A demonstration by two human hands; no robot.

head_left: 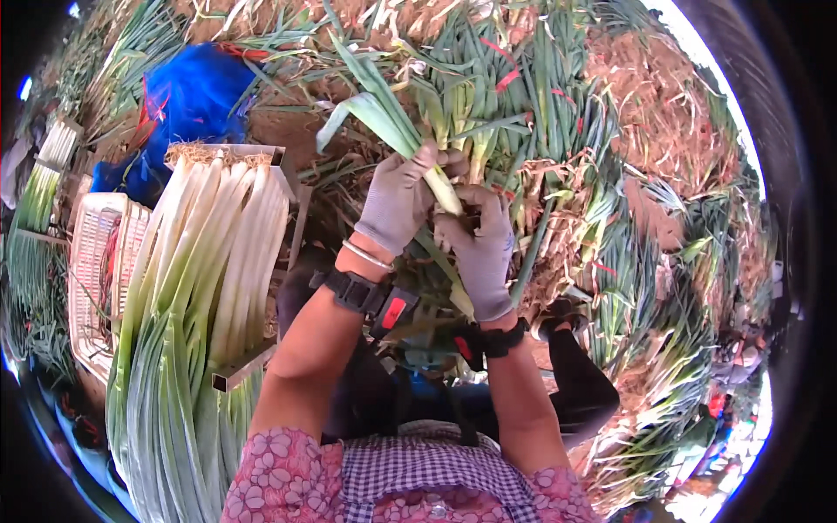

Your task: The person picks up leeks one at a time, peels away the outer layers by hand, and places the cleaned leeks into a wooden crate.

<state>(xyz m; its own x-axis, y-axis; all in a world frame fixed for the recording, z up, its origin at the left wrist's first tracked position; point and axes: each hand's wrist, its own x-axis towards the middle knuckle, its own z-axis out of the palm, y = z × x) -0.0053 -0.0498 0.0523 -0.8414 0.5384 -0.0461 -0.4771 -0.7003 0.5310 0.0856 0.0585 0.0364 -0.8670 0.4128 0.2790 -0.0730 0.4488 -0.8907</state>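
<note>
The gloved left hand (394,202) grips a single leek (394,120) by its stalk, leaves pointing up and away, with the gloved right hand (485,253) close by at the pale end (whether its curled fingers pinch the stalk, I can't quite tell). Leftward, a bundle of leeks (196,261) lies on a metal frame (244,368) beside a plastic basket (87,275).

Forearms (316,353) extended forward, converging; left hand (395,202) curled in grip, right hand (485,253) beside it, fingers bent
</note>
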